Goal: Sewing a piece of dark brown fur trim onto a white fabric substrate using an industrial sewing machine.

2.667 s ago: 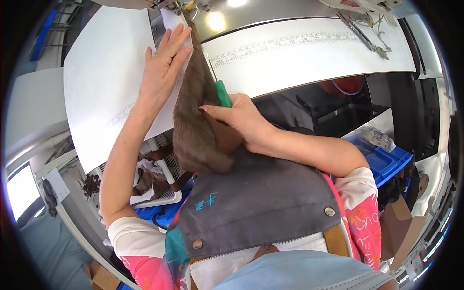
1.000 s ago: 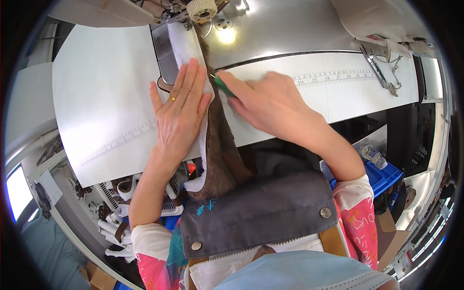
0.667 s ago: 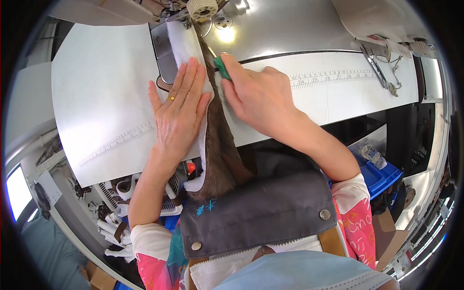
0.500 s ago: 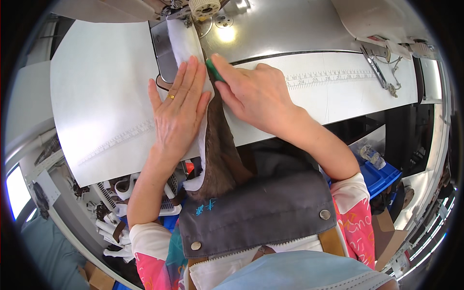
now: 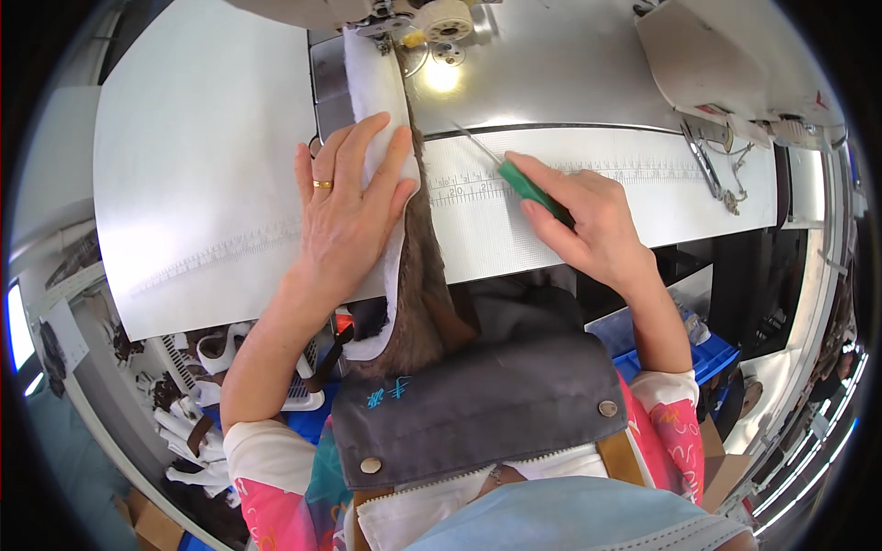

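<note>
A long strip with white fleece [image 5: 375, 84] on one side and brown fur [image 5: 420, 266] on the other runs from under the sewing machine head [image 5: 390, 20] toward my lap. My left hand [image 5: 347, 204] lies on the fleece with its fingers spread, thumb and forefinger by the edge where white meets brown. Off to the right, above the printed ruler, my right hand [image 5: 595, 220] is closed round the green handle of an awl [image 5: 537, 191]. Its thin metal tip points up and left, apart from the strip.
White table board [image 5: 193, 174] spreads left of the machine's metal bed [image 5: 570, 73]. Tweezers [image 5: 703, 161] and a cord lie at the right end. Below the table are a white basket [image 5: 308, 395] with scraps and a blue bin [image 5: 712, 358].
My right hand has drawn the awl away from the strip, to the right and nearer me. My left hand still rests on the fleece, its fingers more bent. The whole view has shifted slightly.
</note>
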`<state>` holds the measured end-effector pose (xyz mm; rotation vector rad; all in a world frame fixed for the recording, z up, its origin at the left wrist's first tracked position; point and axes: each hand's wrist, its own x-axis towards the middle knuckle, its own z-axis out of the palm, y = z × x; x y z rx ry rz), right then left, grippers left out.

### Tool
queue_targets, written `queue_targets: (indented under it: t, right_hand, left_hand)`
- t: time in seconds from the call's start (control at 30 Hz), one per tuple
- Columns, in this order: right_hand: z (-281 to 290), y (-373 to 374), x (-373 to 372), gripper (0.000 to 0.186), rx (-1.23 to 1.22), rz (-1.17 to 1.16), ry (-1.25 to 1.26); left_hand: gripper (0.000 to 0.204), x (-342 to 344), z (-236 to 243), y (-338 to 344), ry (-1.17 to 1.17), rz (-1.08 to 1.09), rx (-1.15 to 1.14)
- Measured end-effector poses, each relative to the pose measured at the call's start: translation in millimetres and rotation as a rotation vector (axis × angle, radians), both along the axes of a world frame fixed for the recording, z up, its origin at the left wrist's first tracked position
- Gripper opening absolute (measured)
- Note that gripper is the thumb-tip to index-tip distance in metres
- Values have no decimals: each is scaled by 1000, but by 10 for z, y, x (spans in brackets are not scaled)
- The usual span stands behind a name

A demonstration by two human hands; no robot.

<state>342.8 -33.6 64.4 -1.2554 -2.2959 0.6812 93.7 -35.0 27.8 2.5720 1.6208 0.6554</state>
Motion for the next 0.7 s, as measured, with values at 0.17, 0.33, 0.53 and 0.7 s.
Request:
queue_targets:
  t: [0.17,0.33,0.53,0.7]
  right_hand:
    - [-14,233,-460,40,169,42,1]
    - [-21,381,-673,39,169,66,-51]
    - [-131,373,-642,36,150,-65,8]
    - [-135,382,-621,36,123,-82,65]
  left_hand:
    - [46,-22,16,36,38,-59,35]
    - [50,-46,-33,26,4,-42,31]
    - [59,6,33,35,-123,148,47]
    - [57,-45,-55,38,60,44,53]
